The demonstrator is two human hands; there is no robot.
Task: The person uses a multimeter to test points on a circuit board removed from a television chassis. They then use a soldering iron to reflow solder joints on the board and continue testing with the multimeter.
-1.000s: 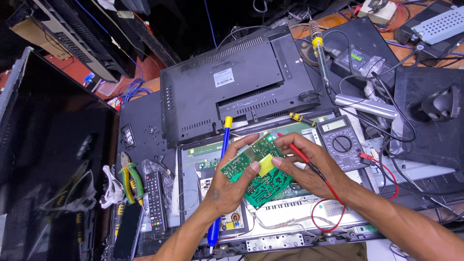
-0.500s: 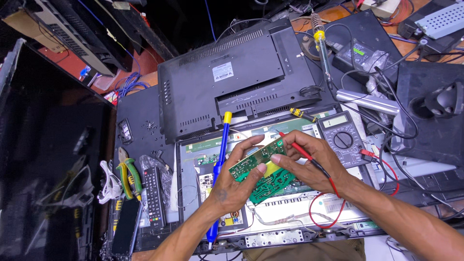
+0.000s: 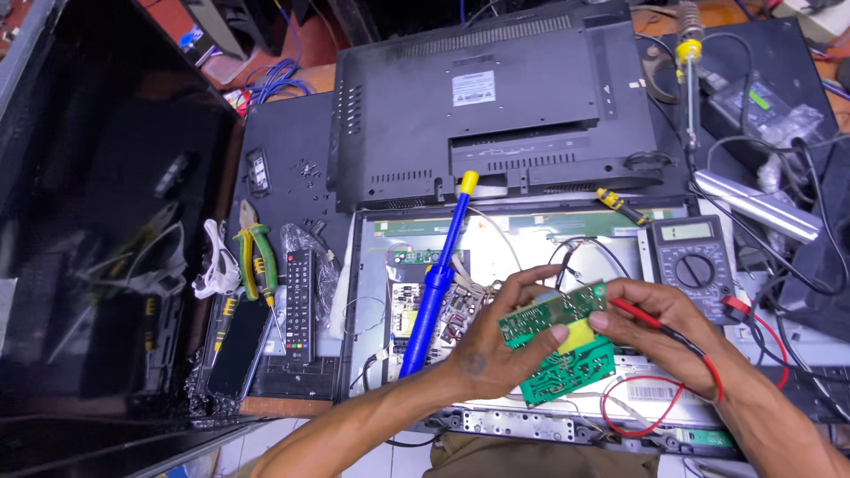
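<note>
Left hand: the left hand [image 3: 496,354] is closed around the left end of a small green circuit board [image 3: 553,310], thumb on top, fingers curled beneath.
Right hand: the right hand [image 3: 660,332] pinches the right end of the same board, and a red probe [image 3: 633,310] lies along its fingers with its tip at the board; its red lead [image 3: 660,403] loops down below the wrist.
Board in hand: held tilted between both hands, above the open chassis [image 3: 531,243] near its lower edge, with a yellow block [image 3: 577,336] at its lower side.
Second board: one more green board [image 3: 571,372] sits just beneath the held one, partly covered by the hands; I cannot tell whether it touches them. That makes two green boards by the hands.
Beside the left hand: one blue desoldering pump [image 3: 436,283] with a yellow cap lies slanted across the left half of the chassis.
Beside the right hand: one multimeter [image 3: 691,265] rests at the right edge of the chassis.
Further out: one black rear cover [image 3: 496,97] lies along the chassis's far edge; one soldering iron [image 3: 689,62] with a yellow collar lies at the far right corner of the bench.
Left edge of the bench: one remote control [image 3: 299,305], one pair of green-handled pliers [image 3: 252,261] and one dark phone [image 3: 237,345] lie side by side.
</note>
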